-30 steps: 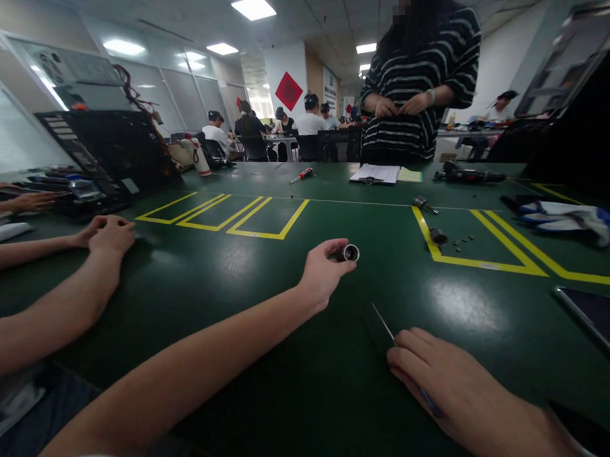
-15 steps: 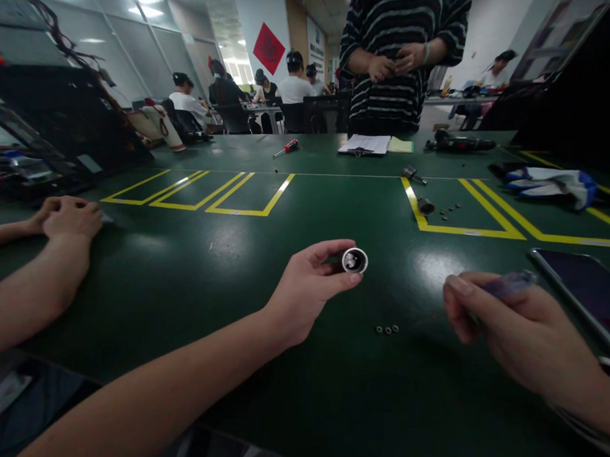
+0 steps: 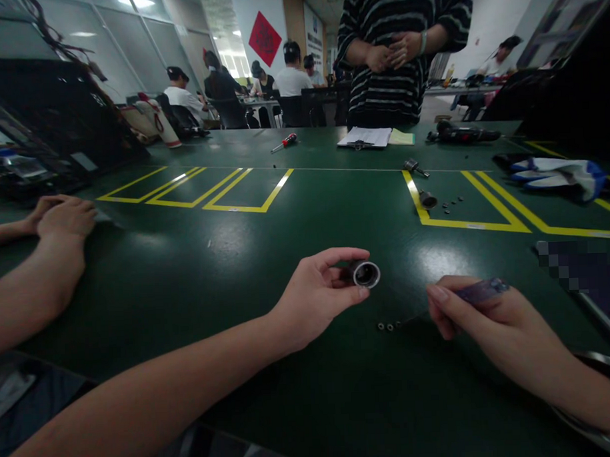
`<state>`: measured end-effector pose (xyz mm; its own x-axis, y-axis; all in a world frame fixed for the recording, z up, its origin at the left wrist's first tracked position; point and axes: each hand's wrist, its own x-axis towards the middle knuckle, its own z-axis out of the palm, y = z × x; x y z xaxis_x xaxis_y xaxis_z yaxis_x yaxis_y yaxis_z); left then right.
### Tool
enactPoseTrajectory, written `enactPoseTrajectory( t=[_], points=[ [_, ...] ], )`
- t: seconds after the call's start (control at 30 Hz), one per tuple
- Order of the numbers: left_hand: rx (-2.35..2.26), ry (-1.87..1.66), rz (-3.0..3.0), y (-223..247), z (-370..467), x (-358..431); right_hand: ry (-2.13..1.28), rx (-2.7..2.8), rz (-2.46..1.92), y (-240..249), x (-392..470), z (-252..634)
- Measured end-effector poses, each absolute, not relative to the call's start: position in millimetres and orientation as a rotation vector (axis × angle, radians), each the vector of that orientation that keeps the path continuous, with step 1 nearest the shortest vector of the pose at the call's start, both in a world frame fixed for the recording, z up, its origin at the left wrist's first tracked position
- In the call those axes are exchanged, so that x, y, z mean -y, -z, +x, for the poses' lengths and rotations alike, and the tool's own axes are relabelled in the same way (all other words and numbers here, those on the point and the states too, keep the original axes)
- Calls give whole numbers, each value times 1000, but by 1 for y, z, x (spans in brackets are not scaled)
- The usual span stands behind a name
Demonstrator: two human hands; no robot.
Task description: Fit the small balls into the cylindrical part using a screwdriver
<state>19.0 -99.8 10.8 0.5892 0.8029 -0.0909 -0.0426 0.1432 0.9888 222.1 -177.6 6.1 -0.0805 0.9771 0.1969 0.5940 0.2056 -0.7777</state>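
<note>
My left hand (image 3: 320, 294) is closed round a short hollow metal cylinder (image 3: 367, 275), thumb below and index finger above. Its open end faces me, and the inside is dark. In my right hand (image 3: 483, 322) is a screwdriver with a translucent purple handle (image 3: 483, 290), gripped between thumb and fingers. The thin shaft points left and down, its tip close to three small metal rings or nuts (image 3: 390, 327) on the green table (image 3: 311, 401). Whether the tip touches the nearest one, I cannot tell.
Inside a yellow-taped box lie a metal cup-shaped part (image 3: 427, 199), another metal part (image 3: 415, 167) and several tiny pieces. A phone (image 3: 591, 278) and gloves (image 3: 558, 176) are at right. A red screwdriver (image 3: 285, 143), clipboard (image 3: 364, 138) and power drill (image 3: 462, 134) lie farther back. Another person's hands (image 3: 67, 217) rest at left.
My right hand has moved left, bringing the screwdriver tip to the small rings. The cylinder has shifted slightly right and down, and the pale piece seen inside it no longer shows.
</note>
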Motion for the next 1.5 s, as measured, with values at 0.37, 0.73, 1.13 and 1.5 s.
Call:
enactPoseTrajectory(
  t=[0.37,0.73,1.13,1.5],
  points=[
    [-788,-692,1314,-5,20,100,8,2276,-1013,-3,194,207],
    [-848,-643,1469,-5,23,105,436,2280,-841,-1,202,201],
    [-799,-706,1578,-2,24,108,389,2342,-897,4,200,197],
    [-868,-742,1581,1,25,109,431,2336,-977,2,206,187]
  ],
)
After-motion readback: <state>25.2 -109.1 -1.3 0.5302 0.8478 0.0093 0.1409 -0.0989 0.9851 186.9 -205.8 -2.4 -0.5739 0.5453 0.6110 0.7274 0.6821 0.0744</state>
